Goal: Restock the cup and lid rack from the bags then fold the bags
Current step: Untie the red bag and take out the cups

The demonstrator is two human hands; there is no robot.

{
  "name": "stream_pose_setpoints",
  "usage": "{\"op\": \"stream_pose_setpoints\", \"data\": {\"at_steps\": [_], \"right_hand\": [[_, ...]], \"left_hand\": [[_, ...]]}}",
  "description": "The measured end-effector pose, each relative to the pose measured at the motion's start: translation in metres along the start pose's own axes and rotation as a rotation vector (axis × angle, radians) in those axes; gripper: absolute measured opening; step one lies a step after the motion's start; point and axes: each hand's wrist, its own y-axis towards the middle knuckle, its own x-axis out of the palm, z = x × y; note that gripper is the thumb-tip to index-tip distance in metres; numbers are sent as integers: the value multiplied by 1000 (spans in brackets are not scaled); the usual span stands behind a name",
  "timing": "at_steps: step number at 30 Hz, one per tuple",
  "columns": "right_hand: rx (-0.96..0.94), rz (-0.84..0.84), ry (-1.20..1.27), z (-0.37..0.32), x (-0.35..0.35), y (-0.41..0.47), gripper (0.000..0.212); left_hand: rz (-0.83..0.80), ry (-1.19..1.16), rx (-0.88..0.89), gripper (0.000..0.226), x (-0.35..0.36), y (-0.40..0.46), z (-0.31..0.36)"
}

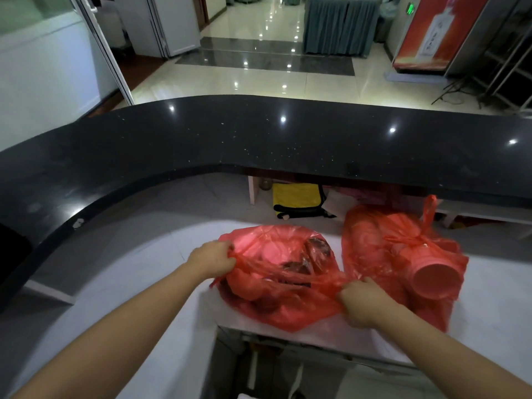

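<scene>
Two red plastic bags lie on the white lower counter [149, 272]. The nearer bag [276, 300] is between my hands; dark round shapes show through its film. My left hand [211, 259] grips its left edge, and my right hand [361, 302] pinches its right edge, stretching the mouth wide. The second bag [383, 249] lies to the right with its handles knotted; a stack of cups [431, 279] shows through it, base toward me. No cup and lid rack is in view.
A curved black stone countertop [259, 139] rises behind the white counter. Under it sit a yellow and black bag [296, 200] and a white shelf. Beyond lies a glossy tiled floor, a red poster stand at far right, and white cabinets at left.
</scene>
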Motion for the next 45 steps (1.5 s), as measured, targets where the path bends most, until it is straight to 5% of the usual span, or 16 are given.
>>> {"op": "stream_pose_setpoints", "data": {"at_steps": [6, 8, 10, 13, 20, 26, 35, 39, 41, 45], "right_hand": [[-177, 477, 239, -16, -51, 10, 28], [-184, 469, 316, -17, -56, 16, 38], [-188, 438, 335, -18, -57, 21, 35], [-192, 374, 344, -27, -51, 31, 25], [-319, 318, 140, -57, -24, 43, 35], [-367, 144, 164, -54, 7, 36, 38], [-308, -485, 249, -56, 17, 26, 45], [-185, -179, 375, -59, -18, 43, 31], [-169, 9, 426, -60, -37, 57, 27], [-239, 278, 486, -65, -58, 84, 35]], "left_hand": [[132, -48, 386, 69, -11, -21, 32], [6, -84, 325, 81, -11, -26, 42], [-62, -23, 303, 68, -6, -28, 47], [-81, 114, 324, 53, 6, -32, 45], [41, 327, 283, 65, 26, -22, 51], [73, 428, 265, 35, 36, -10, 53], [277, 160, 68, 13, -17, 50, 37], [225, 180, 61, 39, -41, 76, 42], [336, 244, 273, 54, -35, 72, 48], [471, 292, 794, 44, -5, 45, 54]]}}
